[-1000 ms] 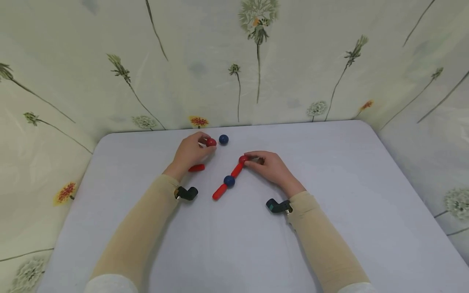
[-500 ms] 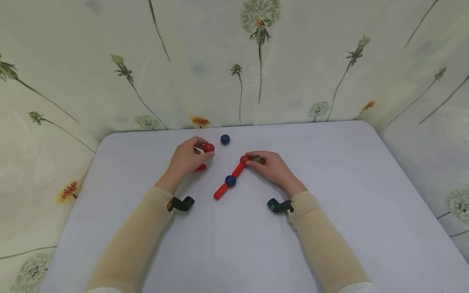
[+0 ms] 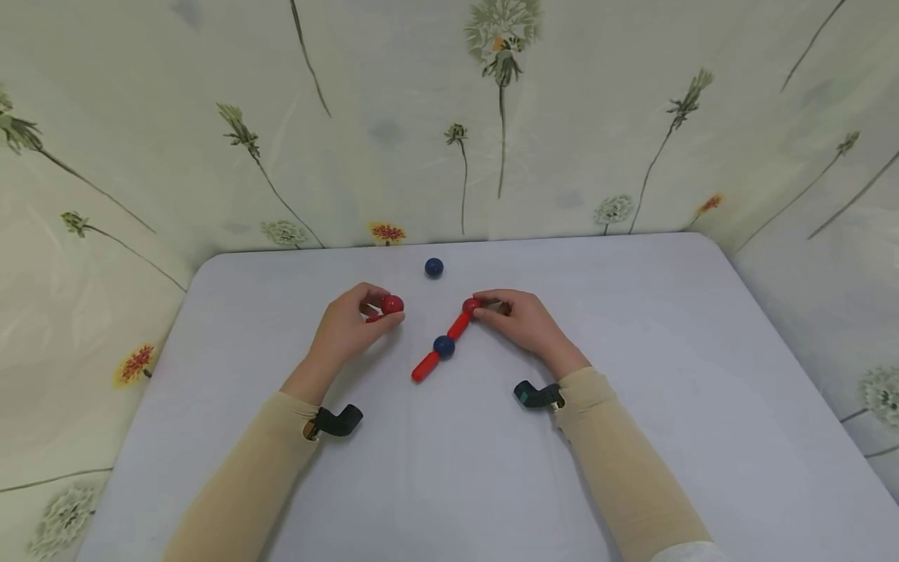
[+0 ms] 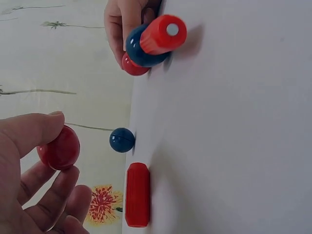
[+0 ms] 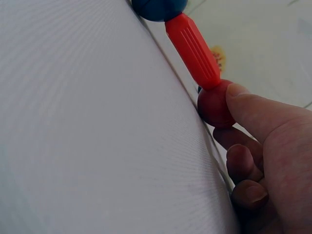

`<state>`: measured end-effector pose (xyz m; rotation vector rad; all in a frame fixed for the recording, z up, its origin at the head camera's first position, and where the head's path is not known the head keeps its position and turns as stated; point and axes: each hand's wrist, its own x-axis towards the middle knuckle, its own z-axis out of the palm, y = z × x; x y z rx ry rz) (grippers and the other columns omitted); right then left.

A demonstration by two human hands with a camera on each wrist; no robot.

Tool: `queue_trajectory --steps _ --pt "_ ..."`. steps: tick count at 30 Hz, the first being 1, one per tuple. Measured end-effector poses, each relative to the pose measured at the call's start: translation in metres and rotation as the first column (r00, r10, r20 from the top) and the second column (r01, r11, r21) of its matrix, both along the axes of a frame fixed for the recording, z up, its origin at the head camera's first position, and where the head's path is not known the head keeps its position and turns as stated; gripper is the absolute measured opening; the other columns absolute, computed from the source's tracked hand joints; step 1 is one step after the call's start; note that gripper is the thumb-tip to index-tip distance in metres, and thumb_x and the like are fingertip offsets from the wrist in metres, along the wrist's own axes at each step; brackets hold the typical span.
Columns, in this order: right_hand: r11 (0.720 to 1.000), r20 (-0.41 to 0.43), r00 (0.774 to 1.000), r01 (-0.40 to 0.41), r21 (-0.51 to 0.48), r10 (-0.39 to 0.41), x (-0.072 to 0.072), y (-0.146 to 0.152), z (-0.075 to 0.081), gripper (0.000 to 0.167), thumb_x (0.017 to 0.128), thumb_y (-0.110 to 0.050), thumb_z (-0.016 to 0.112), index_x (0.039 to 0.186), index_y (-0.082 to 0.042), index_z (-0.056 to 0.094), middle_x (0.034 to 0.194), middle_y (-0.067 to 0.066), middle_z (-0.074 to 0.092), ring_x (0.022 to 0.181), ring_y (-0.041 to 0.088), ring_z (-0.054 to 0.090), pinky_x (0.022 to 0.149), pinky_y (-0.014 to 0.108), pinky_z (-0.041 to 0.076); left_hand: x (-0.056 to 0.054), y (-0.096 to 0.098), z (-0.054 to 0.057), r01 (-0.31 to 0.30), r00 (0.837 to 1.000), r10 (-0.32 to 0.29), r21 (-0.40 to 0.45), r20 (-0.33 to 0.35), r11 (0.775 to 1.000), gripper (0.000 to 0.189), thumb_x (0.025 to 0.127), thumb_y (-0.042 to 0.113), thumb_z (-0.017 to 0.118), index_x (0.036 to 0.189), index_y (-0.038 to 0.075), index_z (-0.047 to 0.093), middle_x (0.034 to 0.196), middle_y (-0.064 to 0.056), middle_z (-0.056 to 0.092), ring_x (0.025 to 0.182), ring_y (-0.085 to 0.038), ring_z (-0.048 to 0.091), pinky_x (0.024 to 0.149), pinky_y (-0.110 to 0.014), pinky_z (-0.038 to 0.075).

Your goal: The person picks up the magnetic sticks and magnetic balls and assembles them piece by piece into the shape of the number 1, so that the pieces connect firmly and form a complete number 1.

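Note:
My left hand [image 3: 349,324] pinches a loose red ball [image 4: 60,148] between thumb and fingers, lifted off the table. My right hand [image 3: 521,321] pinches another red ball [image 5: 214,103], which forms the far end of a joined chain. From that ball the chain runs through a red rod [image 5: 193,50] and a blue ball [image 3: 444,346] to a second red rod [image 3: 424,367]. The free tip of that end rod shows a small silvery disc in the left wrist view. A separate red rod [image 4: 138,195] lies on the table, mostly hidden behind my left hand in the head view.
A loose blue ball [image 3: 434,268] sits near the back edge of the white table [image 3: 449,468]. Behind the table hangs a cloth [image 3: 393,172] printed with flowers. Each wrist carries a small black camera [image 3: 339,421].
My left hand has drawn back toward the near left with its red ball, away from the loose blue ball. My right hand and the chain have hardly moved.

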<state>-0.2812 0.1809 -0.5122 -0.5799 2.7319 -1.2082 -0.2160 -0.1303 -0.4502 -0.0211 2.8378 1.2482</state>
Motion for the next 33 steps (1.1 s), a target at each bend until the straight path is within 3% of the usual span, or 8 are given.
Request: queue_trajectory --steps 15,25,33 --pt "1.0 0.02 1.0 0.0 0.012 0.0 0.0 0.001 0.0 0.045 0.089 -0.056 0.066 0.127 -0.032 0.067 0.096 -0.01 0.066 0.079 0.016 0.056 0.069 0.035 0.047 0.037 -0.008 -0.016 0.001 1.0 -0.002 0.052 0.023 0.999 0.042 0.083 0.042 0.079 0.114 0.02 0.061 0.103 0.004 0.063 0.099 -0.018 0.058 0.076 -0.036 0.052" --pt "1.0 0.015 1.0 0.004 0.002 -0.004 0.001 0.0 0.001 0.042 0.089 -0.054 0.067 0.125 -0.032 0.068 0.096 -0.011 0.066 0.079 0.016 0.056 0.068 0.036 0.047 0.054 -0.013 -0.035 0.02 0.999 -0.022 0.077 0.028 0.997 0.042 0.08 0.043 0.081 0.111 0.022 0.061 0.1 0.005 0.064 0.096 -0.017 0.06 0.078 -0.037 0.051" --pt "1.0 0.029 1.0 0.009 0.024 -0.01 0.002 0.0 0.003 0.045 0.089 -0.055 0.067 0.127 -0.032 0.067 0.099 -0.01 0.066 0.081 0.017 0.056 0.069 0.036 0.046 0.067 -0.011 -0.043 0.031 0.999 -0.032 0.073 0.019 0.997 0.041 0.08 0.046 0.08 0.109 0.024 0.062 0.095 0.006 0.064 0.09 -0.014 0.06 0.075 -0.036 0.05"
